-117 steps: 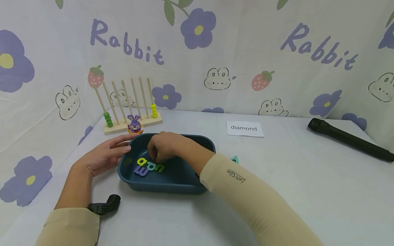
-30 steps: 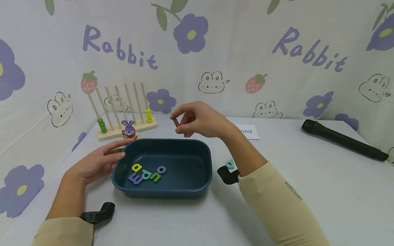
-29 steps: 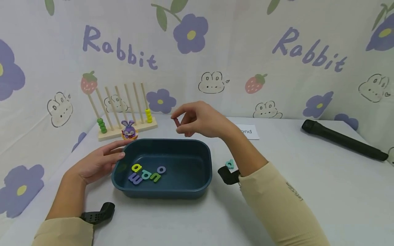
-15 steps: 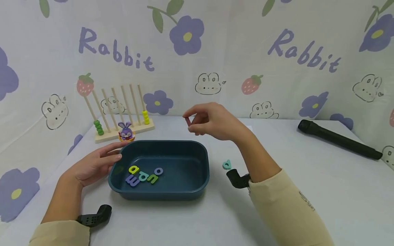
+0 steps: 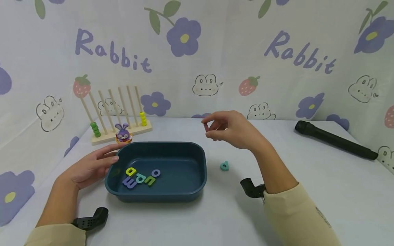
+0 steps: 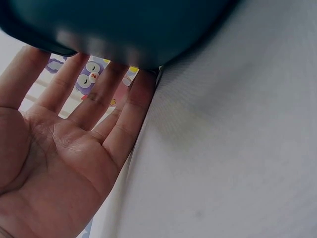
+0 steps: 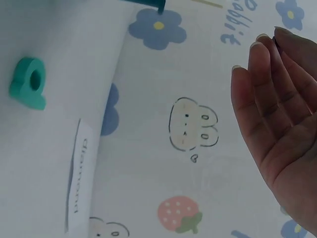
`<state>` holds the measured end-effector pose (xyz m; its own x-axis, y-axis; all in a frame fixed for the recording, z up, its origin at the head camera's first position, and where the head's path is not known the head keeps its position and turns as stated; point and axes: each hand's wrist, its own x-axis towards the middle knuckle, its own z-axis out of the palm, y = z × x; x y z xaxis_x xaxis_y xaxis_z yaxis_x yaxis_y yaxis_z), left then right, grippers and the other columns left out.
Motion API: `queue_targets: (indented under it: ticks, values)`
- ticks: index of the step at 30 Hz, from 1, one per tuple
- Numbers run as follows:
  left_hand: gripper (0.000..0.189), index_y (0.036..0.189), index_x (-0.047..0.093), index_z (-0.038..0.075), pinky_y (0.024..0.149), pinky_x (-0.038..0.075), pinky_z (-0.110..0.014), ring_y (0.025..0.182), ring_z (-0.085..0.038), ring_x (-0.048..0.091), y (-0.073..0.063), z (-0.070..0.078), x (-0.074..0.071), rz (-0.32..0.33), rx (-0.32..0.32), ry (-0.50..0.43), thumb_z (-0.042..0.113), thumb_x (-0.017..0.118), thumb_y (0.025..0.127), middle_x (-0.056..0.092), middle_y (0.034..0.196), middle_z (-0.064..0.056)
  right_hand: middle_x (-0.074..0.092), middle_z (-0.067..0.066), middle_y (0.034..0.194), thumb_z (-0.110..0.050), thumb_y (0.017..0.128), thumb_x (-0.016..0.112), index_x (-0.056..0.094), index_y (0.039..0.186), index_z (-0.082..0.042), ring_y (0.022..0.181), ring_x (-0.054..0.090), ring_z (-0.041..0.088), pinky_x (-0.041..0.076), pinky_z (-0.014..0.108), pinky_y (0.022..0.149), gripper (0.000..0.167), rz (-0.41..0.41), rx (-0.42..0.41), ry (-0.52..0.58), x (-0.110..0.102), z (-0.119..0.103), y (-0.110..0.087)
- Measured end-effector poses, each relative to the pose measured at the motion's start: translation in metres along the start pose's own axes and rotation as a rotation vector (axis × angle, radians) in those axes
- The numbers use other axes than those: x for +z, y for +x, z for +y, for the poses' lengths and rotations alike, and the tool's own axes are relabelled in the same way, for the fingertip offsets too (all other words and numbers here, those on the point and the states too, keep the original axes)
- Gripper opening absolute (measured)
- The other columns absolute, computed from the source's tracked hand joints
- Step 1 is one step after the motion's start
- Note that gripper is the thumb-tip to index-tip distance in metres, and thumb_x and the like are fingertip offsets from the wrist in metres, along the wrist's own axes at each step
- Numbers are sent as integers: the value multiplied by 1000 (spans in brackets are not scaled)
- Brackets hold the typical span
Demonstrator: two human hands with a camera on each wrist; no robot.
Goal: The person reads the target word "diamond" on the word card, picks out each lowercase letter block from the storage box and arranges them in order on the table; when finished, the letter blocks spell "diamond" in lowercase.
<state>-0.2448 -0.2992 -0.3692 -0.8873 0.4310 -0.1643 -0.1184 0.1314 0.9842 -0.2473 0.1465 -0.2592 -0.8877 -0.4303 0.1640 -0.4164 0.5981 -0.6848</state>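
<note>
My right hand point(image 5: 235, 131) pinches a small dark red stick-shaped piece point(image 5: 206, 127) between thumb and forefinger, above the table beyond the tray's right end. My left hand point(image 5: 89, 167) rests its fairly straight fingers against the left end of the dark blue tray point(image 5: 172, 195); the left wrist view shows the fingertips at its wall. Inside the tray lie a yellow "a" point(image 5: 130, 168), a purple "m" point(image 5: 129, 184), a light teal "d" point(image 5: 141, 175), a green "n" point(image 5: 149, 181) and a bluish-purple "o" point(image 5: 156, 170). Another teal "d" point(image 5: 224, 167) lies on the table to the tray's right.
A white card reading "diamond" point(image 7: 79, 173) shows in the right wrist view; my right hand hides most of it from the head view. Behind the tray stand a wooden bead rack point(image 5: 141, 129) and a purple rabbit figure point(image 5: 123, 133). A black microphone point(image 5: 335, 139) lies far right.
My right hand was down in the tray, then came up pinching the dark red piece and has moved right, past the tray's right end. My left hand has stayed at the tray.
</note>
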Motion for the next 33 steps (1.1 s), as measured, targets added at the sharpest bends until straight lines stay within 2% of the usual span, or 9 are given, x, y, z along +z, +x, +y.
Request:
queue_targets:
  ticks: [8,15,19,25,33]
  values:
    - [56,160,37,24,99,55,-26,123,-9,63,-2,-1,1,24,-19,14,22,55,107,54,144,14,75,3,94,-17,95,75,70,129,-18,90,70,27,55,37,79,35,15,55,-24,-3,20,-15]
    - [57,161,35,24,99,55,-25,123,-8,63,-2,0,1,31,-27,32,23,55,107,57,142,15,76,4,94,-13,95,74,70,128,-15,86,72,20,56,37,82,34,33,80,-30,-13,32,-27]
    - [59,162,33,24,99,54,-23,123,-6,61,-3,1,0,37,-21,58,24,55,107,56,142,16,76,5,97,-13,94,74,70,127,-14,89,72,20,55,37,85,33,2,114,-31,-18,36,-30]
    - [57,161,35,23,99,55,-24,123,-6,62,-2,0,0,19,-6,65,22,54,108,53,145,15,72,3,96,-16,91,77,73,120,-16,88,69,21,54,35,81,29,-74,172,-72,-24,44,-37]
    - [58,162,33,25,98,55,-24,122,-5,62,-1,-3,0,24,-15,42,22,53,108,56,142,19,68,5,95,-16,88,80,75,116,-15,89,65,21,53,34,80,29,-74,196,-74,-26,53,-42]
